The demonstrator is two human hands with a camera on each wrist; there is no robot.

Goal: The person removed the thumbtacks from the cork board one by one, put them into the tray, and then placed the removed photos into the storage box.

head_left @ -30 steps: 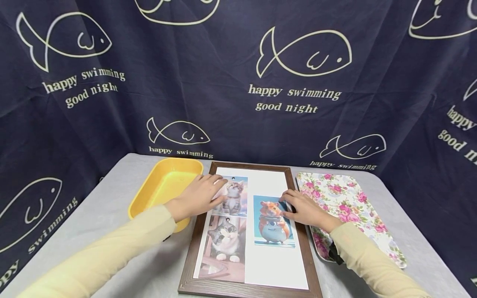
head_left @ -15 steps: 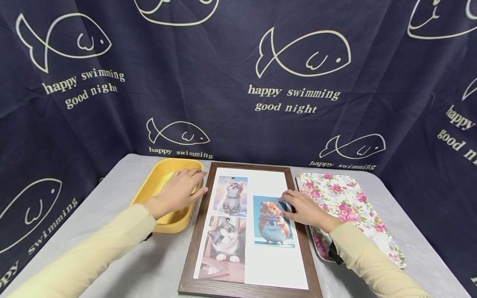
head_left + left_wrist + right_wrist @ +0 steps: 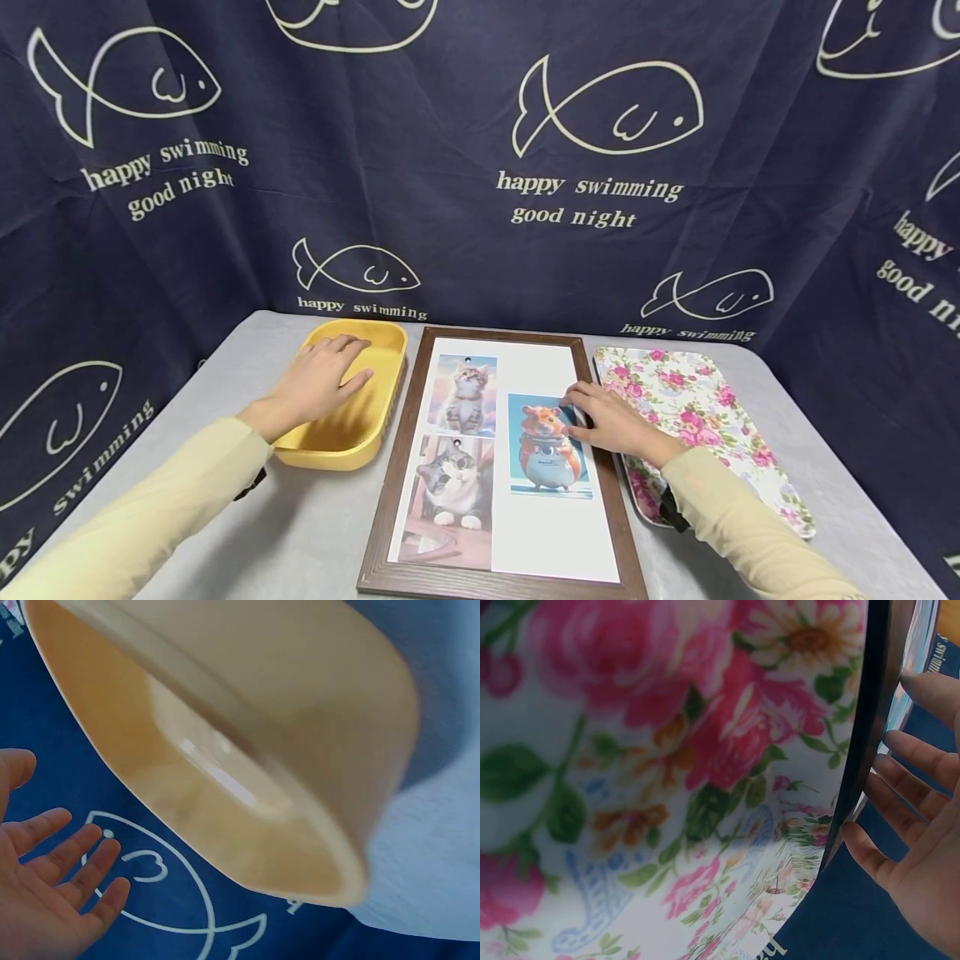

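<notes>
My left hand [image 3: 311, 387] hangs over the yellow plastic tub [image 3: 225, 780], fingers relaxed and holding nothing. The right hand [image 3: 613, 421] rests its fingertips at the upper right edge of a hamster picture [image 3: 550, 458]. That picture lies on a white board with a dark brown wooden frame [image 3: 502, 581]; in the right wrist view the fingers [image 3: 911, 757] reach along the frame's side. On the board's left half are a fluffy kitten picture [image 3: 463, 400] and, below it, a grey-and-white cat picture [image 3: 450, 492]. Each cat picture bears a small dark round dot at its top.
A floral tray [image 3: 697, 408] lies right of the frame, partly under the right forearm. The tub stands close to the frame's left side. A dark blue curtain [image 3: 465, 167] with fish prints hangs behind the grey table [image 3: 300, 533].
My left hand has moved left, away from the kitten picture and across the frame's edge, to over the yellow tub. The right hand stays at the hamster picture.
</notes>
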